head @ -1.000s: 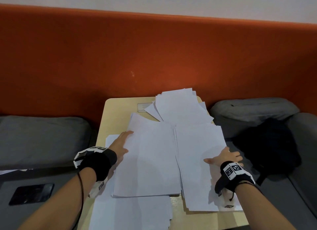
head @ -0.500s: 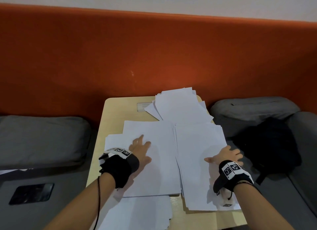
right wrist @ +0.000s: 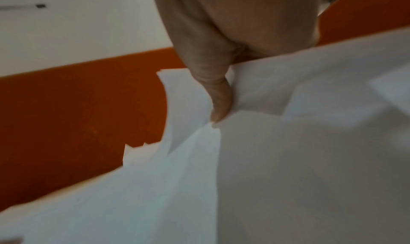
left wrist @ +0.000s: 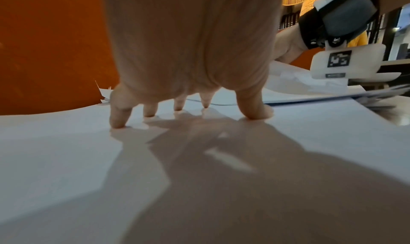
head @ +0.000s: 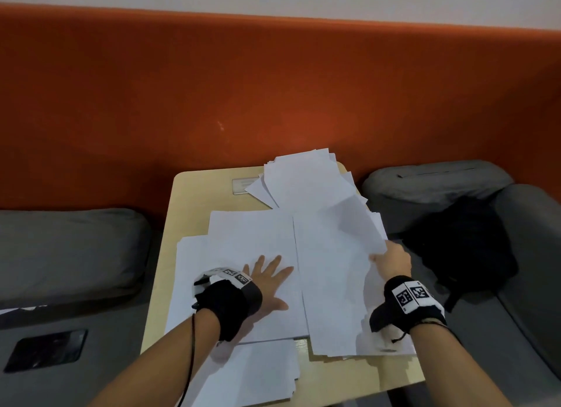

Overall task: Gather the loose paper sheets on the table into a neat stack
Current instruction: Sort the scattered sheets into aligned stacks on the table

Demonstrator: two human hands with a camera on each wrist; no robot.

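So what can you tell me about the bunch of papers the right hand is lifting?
The bunch of papers is plain white, thin sheets, unevenly layered. The right hand pinches its right edge and lifts it, so that side curls up while the rest lies on the table, beside the sheets under the left hand.

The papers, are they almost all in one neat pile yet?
Not yet. Done: nothing looks finished; no single stack exists. In hand: the left hand presses flat on the middle sheets, and the right hand grips the right pile by its edge. Left: the far pile and near sheets lie separate.
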